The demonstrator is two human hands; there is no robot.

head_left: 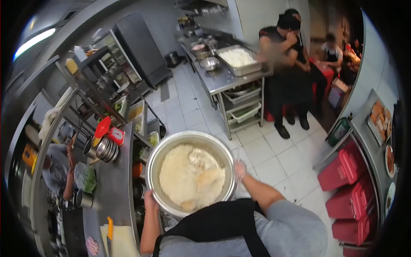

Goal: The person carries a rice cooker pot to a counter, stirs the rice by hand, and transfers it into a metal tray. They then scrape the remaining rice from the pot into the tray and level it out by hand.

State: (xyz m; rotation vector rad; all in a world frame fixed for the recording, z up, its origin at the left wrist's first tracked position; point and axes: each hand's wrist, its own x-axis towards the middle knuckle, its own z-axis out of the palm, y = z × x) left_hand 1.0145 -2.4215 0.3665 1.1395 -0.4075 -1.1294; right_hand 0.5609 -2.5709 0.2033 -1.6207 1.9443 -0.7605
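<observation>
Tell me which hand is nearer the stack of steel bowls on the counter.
Left. The left hand grips the big bowl's rim on the counter side, below the stacked steel bowls. The right hand holds the opposite rim, farther away across the bowl.

One large metal bowl (191, 174) of pale food sits at the centre, with two hands on its rim: one left hand (150, 200), one right hand (239, 169). Right of the bowl stand three red bins (349, 188) in a row. Beyond the bowl, one steel desk (222, 79) carries one tray of white rice (237, 58) and one small metal bowl (209, 63). Two people in dark clothes (287, 64) stand beside that desk. Left of the large bowl lies one red scale (115, 135) and one stack of small steel bowls (107, 150).
</observation>
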